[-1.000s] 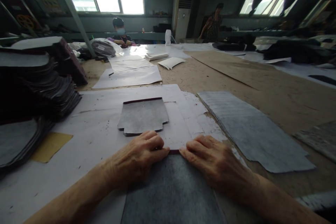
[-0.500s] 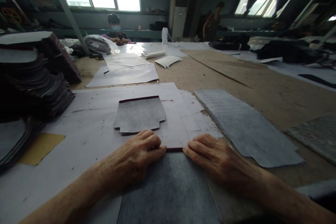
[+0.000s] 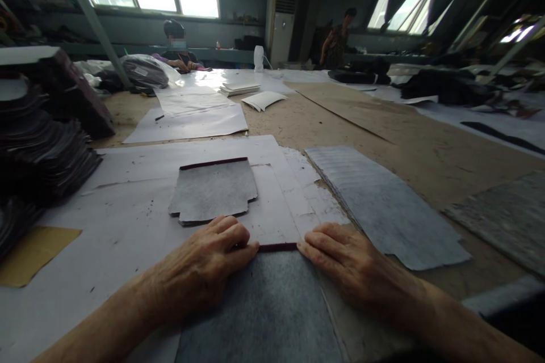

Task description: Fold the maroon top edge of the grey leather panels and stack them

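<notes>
A grey, felt-like fabric piece (image 3: 264, 306) lies in front of me, its far edge folded over into a narrow dark maroon strip. My left hand (image 3: 208, 261) is closed on the left part of that fold, thumb and fingers pressed together. At the fold's right end my right hand (image 3: 347, 258) is closed too, fingertips pressing the edge. A stretch of maroon strip shows between the hands. Just beyond my left hand sits a small stack of notched grey pieces (image 3: 215, 190), with a maroon strip along its far edge.
White paper (image 3: 128, 204) covers the table under the work. To the right lies a stack of larger grey pieces (image 3: 383, 204). Tall piles of dark pieces (image 3: 46, 147) and a yellow card (image 3: 38, 252) stand left. Two people are farther back, one seated across the table (image 3: 181, 59).
My hands have spread slightly apart along the folded edge, so more maroon strip shows between them. The whole view has shifted a little, with surroundings appearing farther left.
</notes>
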Action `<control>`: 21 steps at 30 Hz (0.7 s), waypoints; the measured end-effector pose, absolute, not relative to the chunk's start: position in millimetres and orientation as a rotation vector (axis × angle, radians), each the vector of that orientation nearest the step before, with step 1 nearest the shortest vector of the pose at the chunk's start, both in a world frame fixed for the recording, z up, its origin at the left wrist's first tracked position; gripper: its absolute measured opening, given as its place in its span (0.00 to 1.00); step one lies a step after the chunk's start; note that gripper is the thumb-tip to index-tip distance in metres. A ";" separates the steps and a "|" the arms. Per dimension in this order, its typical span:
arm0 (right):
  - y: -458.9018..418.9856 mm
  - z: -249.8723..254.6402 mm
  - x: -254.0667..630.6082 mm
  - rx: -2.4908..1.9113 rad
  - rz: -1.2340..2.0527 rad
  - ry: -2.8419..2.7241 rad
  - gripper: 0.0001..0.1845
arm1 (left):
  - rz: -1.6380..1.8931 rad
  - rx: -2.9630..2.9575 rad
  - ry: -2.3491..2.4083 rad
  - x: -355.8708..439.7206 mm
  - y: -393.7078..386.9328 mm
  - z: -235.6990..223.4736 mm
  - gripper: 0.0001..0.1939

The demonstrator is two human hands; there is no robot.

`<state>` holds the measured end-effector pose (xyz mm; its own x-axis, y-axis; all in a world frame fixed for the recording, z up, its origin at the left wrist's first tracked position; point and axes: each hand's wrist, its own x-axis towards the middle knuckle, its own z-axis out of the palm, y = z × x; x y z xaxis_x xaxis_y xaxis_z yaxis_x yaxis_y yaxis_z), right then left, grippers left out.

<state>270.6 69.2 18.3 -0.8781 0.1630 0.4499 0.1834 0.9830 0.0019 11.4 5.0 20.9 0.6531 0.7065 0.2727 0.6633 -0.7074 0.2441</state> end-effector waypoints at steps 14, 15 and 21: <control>55.1 22.9 240.2 -0.683 0.211 -2.322 0.14 | 0.584 2.760 1.154 14.3 3.1 21.1 0.16; 50.8 18.6 231.0 -0.620 0.121 -2.357 0.14 | 0.625 2.771 1.133 15.1 3.1 21.2 0.16; 49.7 -16.6 192.3 -0.391 -0.725 -2.165 0.10 | 0.876 3.013 1.069 16.0 15.3 6.8 0.16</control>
